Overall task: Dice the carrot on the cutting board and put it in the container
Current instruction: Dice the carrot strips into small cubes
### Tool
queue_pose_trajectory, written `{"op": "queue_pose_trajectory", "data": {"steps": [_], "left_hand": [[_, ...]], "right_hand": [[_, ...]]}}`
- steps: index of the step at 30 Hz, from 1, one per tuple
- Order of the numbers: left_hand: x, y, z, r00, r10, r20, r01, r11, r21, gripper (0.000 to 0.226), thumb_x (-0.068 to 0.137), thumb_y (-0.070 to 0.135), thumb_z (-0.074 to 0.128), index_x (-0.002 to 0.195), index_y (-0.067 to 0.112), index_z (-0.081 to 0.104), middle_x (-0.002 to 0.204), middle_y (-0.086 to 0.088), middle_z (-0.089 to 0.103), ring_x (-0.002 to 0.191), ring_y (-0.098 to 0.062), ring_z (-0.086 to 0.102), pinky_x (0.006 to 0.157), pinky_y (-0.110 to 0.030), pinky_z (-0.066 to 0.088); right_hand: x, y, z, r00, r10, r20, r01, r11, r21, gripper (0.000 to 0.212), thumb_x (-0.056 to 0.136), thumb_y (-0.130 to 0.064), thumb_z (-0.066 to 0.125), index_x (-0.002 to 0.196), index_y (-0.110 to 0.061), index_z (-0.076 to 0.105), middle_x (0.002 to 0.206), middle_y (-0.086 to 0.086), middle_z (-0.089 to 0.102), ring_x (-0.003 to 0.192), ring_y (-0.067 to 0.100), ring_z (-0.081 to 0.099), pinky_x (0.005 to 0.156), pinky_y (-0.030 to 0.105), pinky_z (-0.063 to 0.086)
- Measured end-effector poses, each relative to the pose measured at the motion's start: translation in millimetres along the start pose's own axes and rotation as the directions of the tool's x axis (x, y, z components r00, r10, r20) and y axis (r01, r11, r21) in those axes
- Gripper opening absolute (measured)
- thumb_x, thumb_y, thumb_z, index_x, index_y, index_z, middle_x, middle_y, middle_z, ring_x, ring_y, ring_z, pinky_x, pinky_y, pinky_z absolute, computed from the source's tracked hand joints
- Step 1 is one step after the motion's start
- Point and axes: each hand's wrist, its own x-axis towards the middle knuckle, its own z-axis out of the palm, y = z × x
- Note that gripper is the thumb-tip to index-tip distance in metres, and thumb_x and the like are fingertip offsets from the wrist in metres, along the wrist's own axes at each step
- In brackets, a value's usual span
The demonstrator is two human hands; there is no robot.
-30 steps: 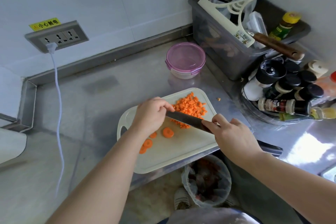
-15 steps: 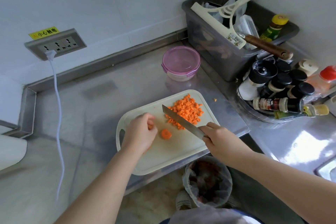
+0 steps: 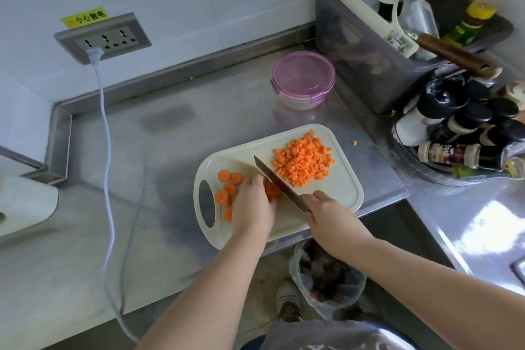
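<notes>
The dicing step is in hand: the right hand point(image 3: 332, 216) is gripping the knife point(image 3: 279, 183), fingers wrapped round its handle, and the blade is lying slantwise over the cutting board point(image 3: 338, 199), the tip pointing to about 11 o'clock. The left hand point(image 3: 252, 204) is holding down one carrot slice point(image 3: 273, 190) with bent fingers, just beside the blade. The diced carrot point(image 3: 302, 162) is lying in a pile at 1 o'clock on the board, and several round slices point(image 3: 227, 187) are waiting at 9 o'clock. The container point(image 3: 298, 101) is standing on the bench point(image 3: 170, 150) at 12 o'clock from the board, apart from it, and its purple lid point(image 3: 304, 74) seems to be on. I judge that the next move is asking for a cut close to the fingers, so they should be tucked back. The right hand is hiding the knife handle, the left fingertips are not showing, and I cannot tell whether the edge is touching the slice.
</notes>
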Motion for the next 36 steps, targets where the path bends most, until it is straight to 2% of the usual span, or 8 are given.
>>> {"op": "queue_pose_trajectory", "data": {"steps": [6,10,13,19,22,25,32,36], "left_hand": [[0.3,-1.3,4.1,0.997,-0.063,-0.041,0.06,0.996,-0.069,0.023,0.086,0.02,0.066,0.107,0.014,0.062,0.107,-0.002,0.061,0.1,-0.021,0.059,0.083,-0.029,0.046],[-0.9,-2.0,3.4,0.993,-0.118,-0.011,0.112,0.96,-0.258,0.016,0.087,0.022,0.065,0.1,0.013,0.067,0.099,0.0,0.068,0.093,-0.017,0.062,0.076,-0.024,0.044],[-1.4,-1.7,2.0,0.987,-0.16,-0.017,0.146,0.939,-0.311,0.017,0.091,0.014,0.059,0.105,0.012,0.069,0.104,-0.001,0.07,0.096,-0.016,0.062,0.076,-0.019,0.037],[-0.3,-0.2,3.0,0.971,-0.241,-0.01,0.218,0.895,-0.39,0.015,0.089,0.013,0.062,0.102,0.01,0.07,0.102,-0.002,0.07,0.094,-0.014,0.062,0.076,-0.02,0.039],[-0.3,-0.1,0.2,0.969,-0.247,-0.009,0.222,0.889,-0.399,0.019,0.09,0.014,0.062,0.107,0.01,0.069,0.106,-0.002,0.07,0.099,-0.017,0.063,0.08,-0.02,0.039],[-0.2,1.3,-2.5,0.974,-0.226,0.0,0.21,0.907,-0.364,0.021,0.091,0.015,0.06,0.11,0.01,0.069,0.109,-0.003,0.069,0.102,-0.018,0.061,0.082,-0.02,0.039],[3.8,2.1,-3.1,0.961,-0.272,0.041,0.266,0.883,-0.386,0.016,0.089,0.013,0.062,0.101,0.01,0.072,0.1,-0.003,0.071,0.086,-0.013,0.058,0.076,-0.023,0.039],[4.7,0.7,-2.0,0.96,-0.272,0.061,0.272,0.866,-0.42,0.015,0.088,0.018,0.065,0.099,0.014,0.073,0.097,0.0,0.072,0.091,-0.015,0.063,0.076,-0.023,0.042]], "right_hand": [[4.9,-0.3,-0.9,1.0,-0.02,0.007,0.02,0.998,-0.066,0.036,0.1,-0.013,0.038,0.136,-0.013,0.042,0.114,0.004,0.05,0.092,0.029,0.061,0.079,0.042,0.055],[5.9,0.4,-2.3,0.999,-0.022,0.025,0.025,0.991,-0.128,0.035,0.098,-0.011,0.042,0.133,-0.015,0.042,0.109,0.002,0.05,0.089,0.026,0.061,0.076,0.041,0.056],[4.4,0.5,-2.7,0.999,-0.032,0.038,0.037,0.987,-0.154,0.037,0.097,-0.008,0.044,0.133,-0.015,0.04,0.106,0.002,0.048,0.085,0.026,0.06,0.073,0.041,0.056],[5.6,1.5,-1.1,0.999,-0.031,0.044,0.036,0.989,-0.14,0.037,0.097,-0.009,0.044,0.133,-0.016,0.038,0.107,0.002,0.05,0.086,0.024,0.061,0.074,0.04,0.057],[7.8,3.2,-5.2,0.998,-0.024,0.06,0.03,0.994,-0.109,0.03,0.099,-0.01,0.042,0.128,-0.012,0.042,0.102,0.004,0.053,0.087,0.024,0.06,0.077,0.038,0.055],[7.5,2.9,-4.8,0.999,-0.027,0.048,0.031,0.996,-0.089,0.031,0.098,-0.01,0.041,0.13,-0.012,0.042,0.107,0.007,0.055,0.091,0.026,0.06,0.08,0.04,0.054],[5.9,-0.7,-0.3,0.999,-0.02,0.033,0.023,0.995,-0.102,0.039,0.095,-0.004,0.043,0.133,-0.015,0.04,0.104,0.004,0.054,0.086,0.026,0.062,0.075,0.041,0.056],[3.2,-3.2,-2.5,0.998,-0.016,-0.054,0.01,0.993,-0.115,0.046,0.094,-0.003,0.045,0.137,-0.018,0.037,0.108,0.001,0.05,0.08,0.026,0.062,0.069,0.04,0.056]]}}
